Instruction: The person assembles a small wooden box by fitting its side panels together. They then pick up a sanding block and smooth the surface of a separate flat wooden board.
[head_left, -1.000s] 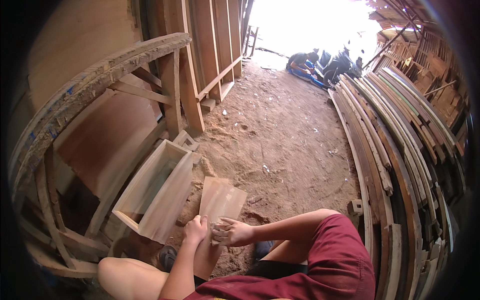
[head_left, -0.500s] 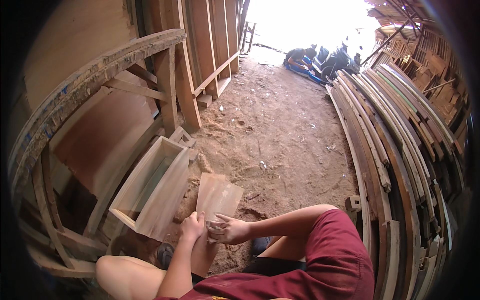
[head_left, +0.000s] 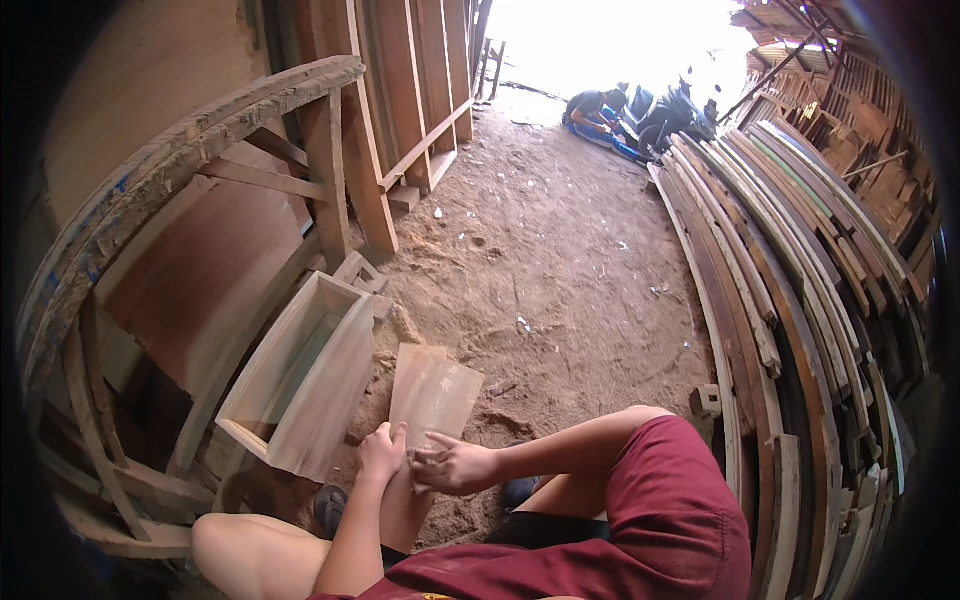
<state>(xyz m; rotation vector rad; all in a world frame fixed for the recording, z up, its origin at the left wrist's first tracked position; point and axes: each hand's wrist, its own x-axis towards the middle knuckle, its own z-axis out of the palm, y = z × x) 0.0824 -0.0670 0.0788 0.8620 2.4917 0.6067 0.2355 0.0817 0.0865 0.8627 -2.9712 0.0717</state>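
Note:
A flat wooden board (head_left: 437,388) slants between my knees, its wide end away from me. My left hand (head_left: 381,452) is closed on the board's left edge, thumb up along the side. My right hand (head_left: 457,464) lies over the near part of the board, its fingers bent and pressed to the surface. Something small and greyish seems to sit under those fingers, too hidden to name. Left of the board stands an open wooden drawer-like box (head_left: 320,375) with pale sides.
A worn wooden workbench (head_left: 190,130) curves along the left, with panels (head_left: 215,275) behind it. Long planks (head_left: 770,260) are stacked at the right. Sandy ground (head_left: 560,240) stretches ahead to a crouching person (head_left: 597,108) beside a motorbike (head_left: 668,120). A small block (head_left: 706,400) lies near my right knee.
My right hand has shifted slightly on the board and its fingers have changed their bend. My left hand keeps its hold. The whole view has moved a little.

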